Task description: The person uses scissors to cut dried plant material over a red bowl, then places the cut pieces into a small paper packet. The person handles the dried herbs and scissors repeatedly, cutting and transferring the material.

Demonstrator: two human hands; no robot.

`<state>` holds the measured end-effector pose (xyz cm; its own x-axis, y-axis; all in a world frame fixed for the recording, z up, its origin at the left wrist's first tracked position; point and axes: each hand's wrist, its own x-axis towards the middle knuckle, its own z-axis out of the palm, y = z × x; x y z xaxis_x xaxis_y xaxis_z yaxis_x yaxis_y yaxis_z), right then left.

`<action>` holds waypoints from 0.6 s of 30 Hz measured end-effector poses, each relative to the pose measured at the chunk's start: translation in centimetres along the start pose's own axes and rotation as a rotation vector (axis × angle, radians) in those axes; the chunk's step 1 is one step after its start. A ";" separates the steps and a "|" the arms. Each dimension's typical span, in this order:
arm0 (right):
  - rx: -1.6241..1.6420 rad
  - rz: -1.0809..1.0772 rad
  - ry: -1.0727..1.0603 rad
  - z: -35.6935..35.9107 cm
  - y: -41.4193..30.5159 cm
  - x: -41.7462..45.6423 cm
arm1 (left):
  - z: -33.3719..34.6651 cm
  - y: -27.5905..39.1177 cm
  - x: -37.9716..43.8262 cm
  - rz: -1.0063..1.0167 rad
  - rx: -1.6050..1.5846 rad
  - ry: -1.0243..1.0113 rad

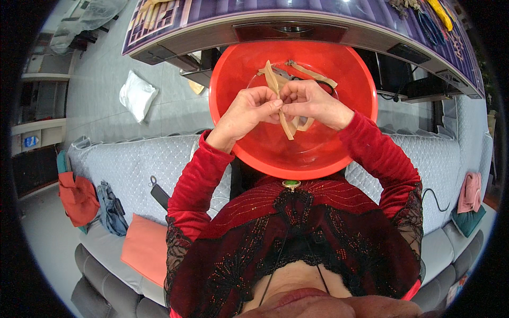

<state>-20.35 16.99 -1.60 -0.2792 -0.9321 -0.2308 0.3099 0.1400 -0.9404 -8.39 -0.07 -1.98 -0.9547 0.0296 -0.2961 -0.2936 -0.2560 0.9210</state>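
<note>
A narrow tan strip point(272, 77), folded lengthwise and apparently cloth, stands tilted between my two hands above a large red plastic basin point(286, 167). My left hand point(252, 107) pinches it near the middle between thumb and fingers. From the other side, my right hand point(316, 103) grips it at nearly the same spot, fingertips almost touching those of the left. Inside the basin lie another tan strip point(316, 74) and loose tan pieces point(306, 125). The black handle of what look like scissors point(327, 86) shows behind my right hand, which partly hides them.
A table point(254, 6) with a purple printed cover overhangs the basin's far side. Quilted sofa covering point(155, 153) extends on both sides of me, with a dark phone point(160, 196) and an orange cushion point(144, 248) at left. A white pillow-like bundle point(138, 96) lies on the tiled floor.
</note>
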 end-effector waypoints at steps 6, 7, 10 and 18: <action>-0.064 0.054 -0.021 0.0 -0.8 -0.2 | -0.1 -0.1 0.0 -0.001 0.003 -0.015; -0.061 0.043 -0.017 -0.1 -0.5 -0.1 | -0.1 -0.2 0.1 0.003 0.012 -0.016; -0.043 0.024 -0.029 -0.3 0.2 0.0 | -0.1 0.0 0.1 -0.006 0.005 -0.025; -0.003 0.011 -0.001 0.2 -0.3 0.1 | 0.2 0.3 0.1 -0.041 -0.013 0.023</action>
<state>-20.31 16.82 -1.32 -0.2745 -0.9309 -0.2410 0.3103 0.1515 -0.9385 -8.57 0.05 -1.69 -0.9404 0.0180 -0.3397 -0.3318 -0.2678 0.9045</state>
